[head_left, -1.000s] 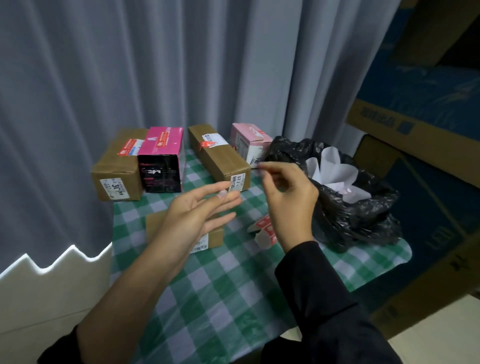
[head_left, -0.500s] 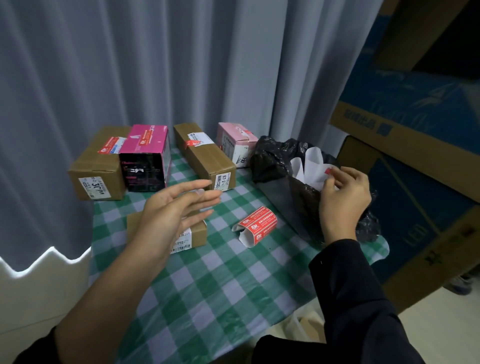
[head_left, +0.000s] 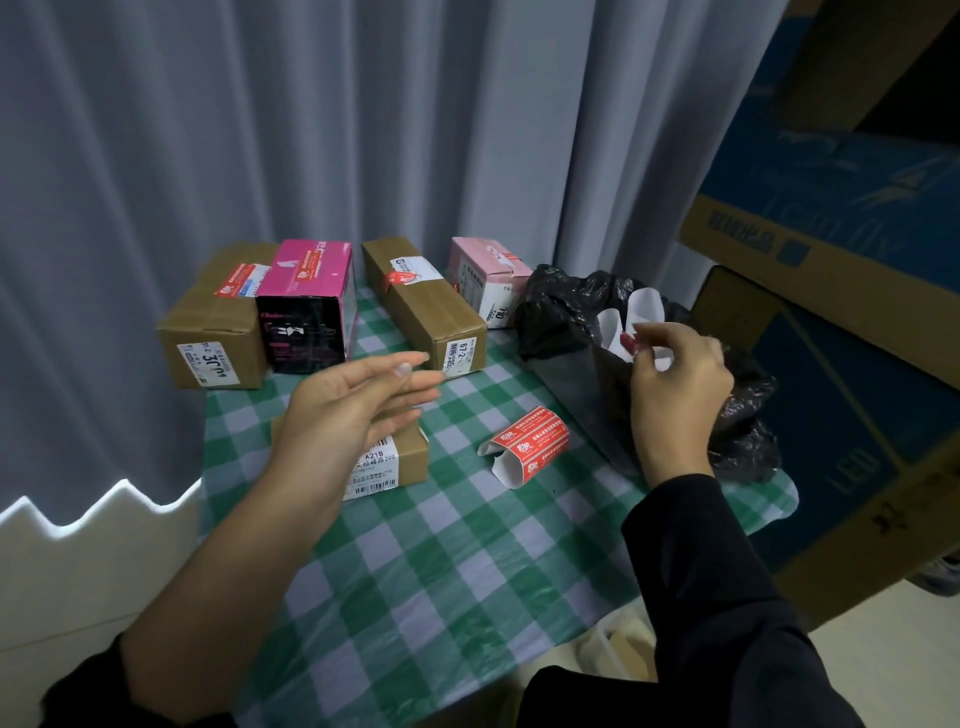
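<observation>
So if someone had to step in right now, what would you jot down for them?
Left hand: open, hovering over the small box, holding nothing.
Right hand: pinching a red scrap over the black bag.
Done: white paper already lies in the bag.
Left: drop the scrap in; the curled red sticker sheet lies on the checked cloth, probably next.

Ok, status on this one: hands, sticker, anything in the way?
Left hand open, over small brown box. Right hand pinches red sticker scrap over black bag. White paper inside bag, nothing blocking.
</observation>
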